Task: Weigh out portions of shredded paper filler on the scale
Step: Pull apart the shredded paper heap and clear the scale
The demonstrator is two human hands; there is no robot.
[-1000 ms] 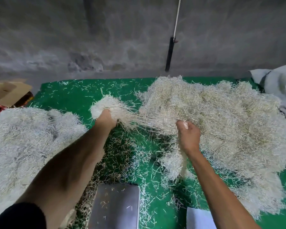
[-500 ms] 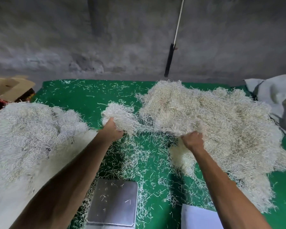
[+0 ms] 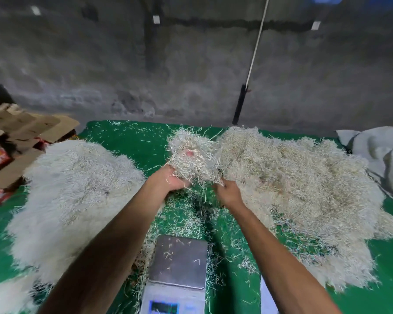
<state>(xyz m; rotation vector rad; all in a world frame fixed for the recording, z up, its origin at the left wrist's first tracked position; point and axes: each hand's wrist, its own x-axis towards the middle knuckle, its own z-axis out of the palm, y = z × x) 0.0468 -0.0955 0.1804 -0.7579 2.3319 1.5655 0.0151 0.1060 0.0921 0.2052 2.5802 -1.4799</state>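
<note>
- Grey concrete wall behind, green mat [image 3: 132,143] littered with loose shreds
- Left hand [image 3: 171,179] now palm-up, fingers curled under a clump of shredded paper [image 3: 192,158], lifted higher than half a second ago
- Right hand [image 3: 228,192] has let go of the big pile [image 3: 293,184] and come in beside the clump; fingers look loosely spread at its lower edge, can't tell if they grip anything
- Scale [image 3: 178,261] sits near the bottom, platform bare except a few stray bits
- Whiter heap [image 3: 73,196] off to the left
</note>
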